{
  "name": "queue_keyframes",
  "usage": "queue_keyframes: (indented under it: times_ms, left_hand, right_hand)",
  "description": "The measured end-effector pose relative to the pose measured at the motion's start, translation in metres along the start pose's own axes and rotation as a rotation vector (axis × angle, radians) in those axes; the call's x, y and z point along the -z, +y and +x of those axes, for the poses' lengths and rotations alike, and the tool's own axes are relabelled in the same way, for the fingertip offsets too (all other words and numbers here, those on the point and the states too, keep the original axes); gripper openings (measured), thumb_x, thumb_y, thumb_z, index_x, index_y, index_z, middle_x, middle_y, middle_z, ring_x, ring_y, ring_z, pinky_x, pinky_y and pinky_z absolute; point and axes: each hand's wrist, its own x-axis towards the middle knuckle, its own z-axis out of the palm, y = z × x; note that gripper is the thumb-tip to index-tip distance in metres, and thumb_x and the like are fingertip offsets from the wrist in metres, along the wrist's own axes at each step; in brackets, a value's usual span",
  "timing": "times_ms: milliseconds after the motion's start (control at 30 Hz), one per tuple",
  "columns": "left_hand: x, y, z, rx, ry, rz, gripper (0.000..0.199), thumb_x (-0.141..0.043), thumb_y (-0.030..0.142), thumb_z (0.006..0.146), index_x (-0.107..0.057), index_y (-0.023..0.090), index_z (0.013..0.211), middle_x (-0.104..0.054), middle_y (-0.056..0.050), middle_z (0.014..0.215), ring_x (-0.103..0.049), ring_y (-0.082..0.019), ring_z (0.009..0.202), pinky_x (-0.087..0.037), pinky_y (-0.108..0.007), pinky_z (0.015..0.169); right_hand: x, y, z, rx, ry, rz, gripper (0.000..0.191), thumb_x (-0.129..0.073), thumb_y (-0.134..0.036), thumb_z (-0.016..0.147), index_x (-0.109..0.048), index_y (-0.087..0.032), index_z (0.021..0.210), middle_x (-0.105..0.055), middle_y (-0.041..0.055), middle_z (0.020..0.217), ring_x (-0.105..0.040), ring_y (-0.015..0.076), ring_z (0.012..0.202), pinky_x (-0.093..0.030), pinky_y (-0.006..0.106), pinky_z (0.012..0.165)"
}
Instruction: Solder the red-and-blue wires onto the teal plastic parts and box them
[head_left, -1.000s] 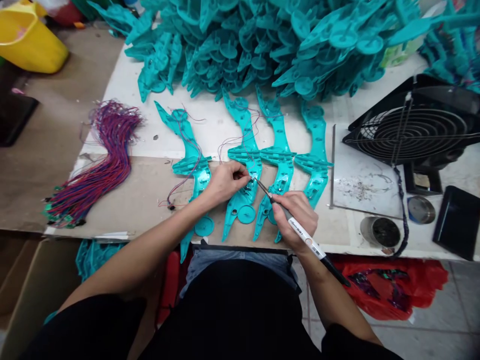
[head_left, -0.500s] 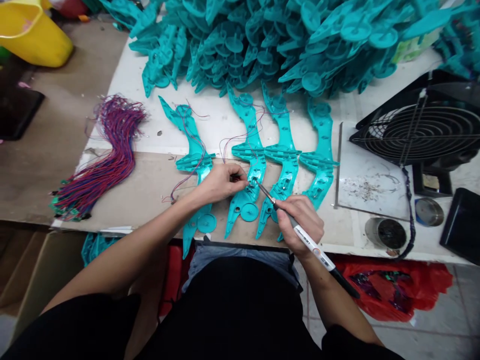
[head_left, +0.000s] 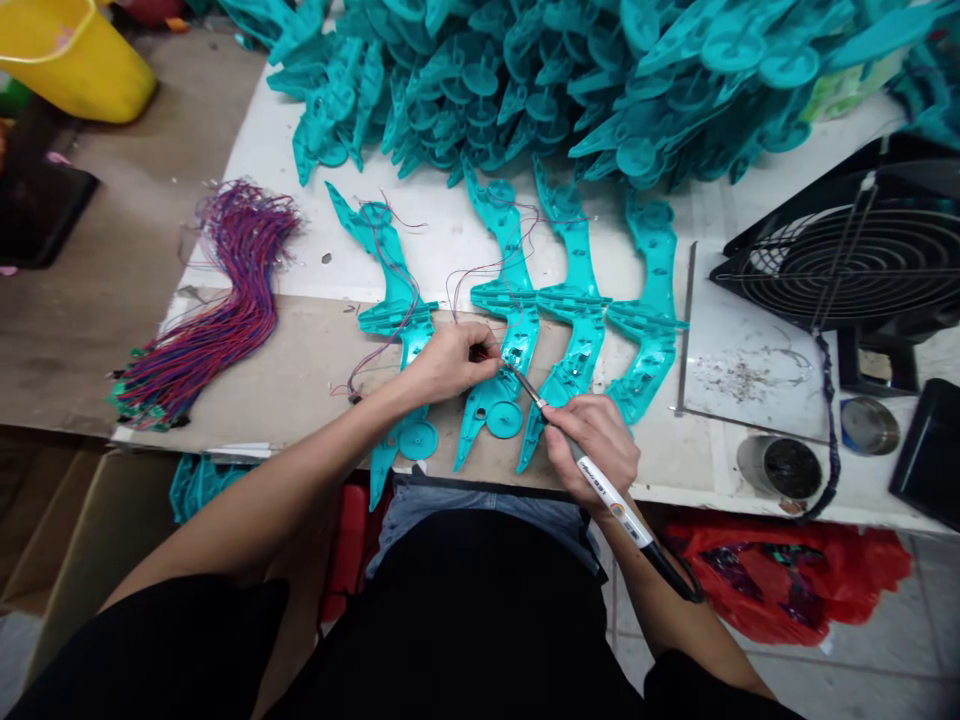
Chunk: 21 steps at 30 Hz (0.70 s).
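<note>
Gripped in my right hand (head_left: 592,447) is a soldering iron (head_left: 611,497) with a white-and-black handle. Its metal tip points up and left, at the lower half of a teal plastic shell (head_left: 519,340). My left hand (head_left: 459,362) is closed in a pinch at that shell's left edge, close to the tip. Thin red and blue wires (head_left: 480,268) run over this shell; what the pinching fingers hold is mostly hidden. Left of it lies another teal shell (head_left: 394,270) with wires across it. Two more teal shells (head_left: 574,265) lie to the right.
A big heap of teal shells (head_left: 525,90) fills the back. At left lies a bundle of red and blue wires (head_left: 232,290), with a yellow bucket (head_left: 112,75) beyond. A black fan (head_left: 847,260), a white plate (head_left: 742,370) and a round tin (head_left: 787,467) stand at right.
The soldering iron's tip has shifted slightly left and down along the shell, nearer my left fingers. My left hand keeps its pinch. The whole view has shifted a little.
</note>
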Motion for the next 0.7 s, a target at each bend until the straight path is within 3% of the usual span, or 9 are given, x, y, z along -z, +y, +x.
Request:
queue_keyframes:
  times_ms: [233, 700]
  left_hand:
    - [-0.0007, -0.0032, 0.0009, -0.029, 0.004, -0.005, 0.006, -0.062, 0.022, 0.072, -0.061, 0.016, 0.069, -0.063, -0.001, 0.071, -0.057, -0.014, 0.068, -0.046, -0.025, 0.065]
    - [-0.0002, -0.0002, 0.0012, -0.026, -0.004, -0.031, 0.005, -0.062, 0.016, 0.072, -0.059, 0.016, 0.067, -0.06, 0.001, 0.068, -0.053, -0.012, 0.063, -0.045, -0.024, 0.064]
  right_hand:
    - [-0.002, 0.0029, -0.0017, 0.088, 0.001, -0.019, 0.031, -0.067, -0.012, 0.081, -0.071, -0.025, 0.109, -0.064, 0.0004, 0.071, -0.065, 0.0191, 0.077, -0.054, 0.035, 0.068]
    - [0.0042, 0.002, 0.0015, -0.035, 0.064, 0.013, 0.032, -0.066, -0.012, 0.083, -0.072, -0.027, 0.11, -0.068, 0.0013, 0.079, -0.066, 0.0191, 0.078, -0.055, 0.038, 0.073]
